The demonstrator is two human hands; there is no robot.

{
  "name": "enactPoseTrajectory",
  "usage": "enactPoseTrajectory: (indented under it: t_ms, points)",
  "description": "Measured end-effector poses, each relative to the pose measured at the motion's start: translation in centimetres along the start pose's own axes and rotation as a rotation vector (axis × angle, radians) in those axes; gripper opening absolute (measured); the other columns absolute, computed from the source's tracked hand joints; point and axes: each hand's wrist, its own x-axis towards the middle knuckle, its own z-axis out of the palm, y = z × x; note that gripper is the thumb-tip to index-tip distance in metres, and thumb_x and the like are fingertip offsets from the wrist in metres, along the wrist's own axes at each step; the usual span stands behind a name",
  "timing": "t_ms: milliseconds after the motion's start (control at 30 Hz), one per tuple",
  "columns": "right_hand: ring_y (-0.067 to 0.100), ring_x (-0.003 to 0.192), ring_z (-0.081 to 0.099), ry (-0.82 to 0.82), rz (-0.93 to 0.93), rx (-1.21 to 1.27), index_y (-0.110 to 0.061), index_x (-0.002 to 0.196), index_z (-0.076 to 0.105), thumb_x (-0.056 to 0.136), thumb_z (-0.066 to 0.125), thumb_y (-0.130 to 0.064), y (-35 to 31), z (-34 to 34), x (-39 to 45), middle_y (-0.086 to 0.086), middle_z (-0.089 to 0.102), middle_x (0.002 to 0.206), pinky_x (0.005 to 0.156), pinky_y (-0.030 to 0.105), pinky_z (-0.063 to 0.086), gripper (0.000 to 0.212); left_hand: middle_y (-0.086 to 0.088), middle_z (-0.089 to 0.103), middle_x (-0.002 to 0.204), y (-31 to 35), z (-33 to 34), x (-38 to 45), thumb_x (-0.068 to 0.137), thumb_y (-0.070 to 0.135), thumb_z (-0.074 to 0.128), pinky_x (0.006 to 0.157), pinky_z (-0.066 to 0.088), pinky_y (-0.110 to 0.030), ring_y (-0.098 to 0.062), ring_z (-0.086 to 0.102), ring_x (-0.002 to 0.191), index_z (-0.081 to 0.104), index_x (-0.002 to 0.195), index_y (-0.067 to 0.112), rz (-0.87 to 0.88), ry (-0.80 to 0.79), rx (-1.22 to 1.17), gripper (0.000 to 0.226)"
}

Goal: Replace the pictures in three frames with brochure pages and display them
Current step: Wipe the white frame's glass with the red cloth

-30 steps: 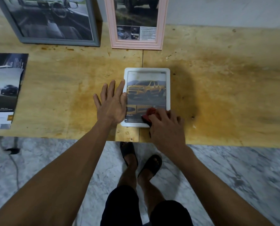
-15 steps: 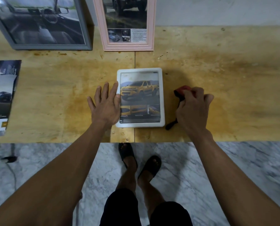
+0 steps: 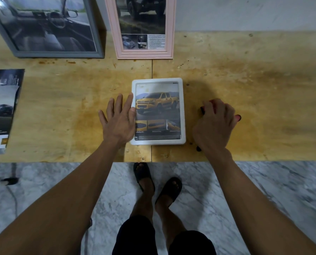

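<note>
A white frame [image 3: 157, 80] lies flat on the wooden table [image 3: 255, 85], holding a page with a yellow pickup. My left hand [image 3: 118, 120] lies flat on the table with straight fingers, its thumb side touching the frame's left edge. To the right of the frame and apart from it, my right hand [image 3: 216, 126] rests on the table with its fingers curled round a red-and-black object [image 3: 238, 117] that is mostly hidden. A grey frame [image 3: 57, 54] with a car-interior page and a pink frame [image 3: 144, 55] with a dark-vehicle page stand upright at the back.
A dark car brochure [image 3: 2, 107] lies at the table's left edge. The table's front edge runs just below both hands. Beyond it are a marble floor and my feet in black sandals. A cable trails on the floor at lower left.
My right hand has carried the red-and-black object off the white frame's lower edge and rightward onto the bare table. My left hand has stayed at the frame's left edge.
</note>
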Motion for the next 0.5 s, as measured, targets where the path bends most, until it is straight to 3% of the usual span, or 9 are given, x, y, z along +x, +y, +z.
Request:
enactPoseTrajectory:
  t_ms: [133,233,400,500]
  points:
    - [0.034,0.117,0.045,-0.146,0.01,0.268,-0.009,0.13,0.053,0.088,0.047,-0.008,-3.0,0.0,0.4,0.015,0.052,0.128,0.09,0.04,0.036,0.042,0.009,0.002,0.168,-0.1,-0.1,0.2,0.105,0.054,0.011,0.118,-0.008,-0.06,-0.018,-0.008,0.154,0.006,0.156,0.047,0.005,0.001,-0.034,0.052]
    - [0.03,0.114,0.05,-0.259,0.201,0.451,-0.008,0.13,0.051,0.095,0.046,-0.015,-4.0,0.7,0.7,0.012,0.052,0.127,0.082,0.034,0.038,0.035,0.006,0.011,0.167,0.0,-0.4,0.1,0.105,0.052,0.018,0.118,-0.007,-0.06,-0.018,-0.003,0.154,0.018,0.157,0.039,0.005,0.038,-0.118,0.053]
    - [0.026,0.106,0.056,-0.314,0.34,0.519,-0.015,0.118,0.057,0.094,0.047,-0.025,-4.7,1.9,0.9,0.005,0.056,0.118,0.088,0.046,0.052,0.028,-0.009,0.039,0.155,0.5,-0.4,0.0,0.1,0.051,0.029,0.117,0.015,-0.058,-0.028,0.026,0.147,0.051,0.14,0.016,-0.023,0.146,-0.197,0.058]
    - [0.024,0.104,0.058,-0.32,0.369,0.552,-0.014,0.118,0.059,0.094,0.048,-0.022,-4.7,2.0,1.0,0.005,0.058,0.117,0.088,0.046,0.053,0.028,-0.014,0.043,0.152,0.8,-0.2,-0.4,0.097,0.046,0.033,0.116,0.021,-0.057,-0.03,0.032,0.144,0.058,0.135,0.012,-0.037,0.168,-0.211,0.057]
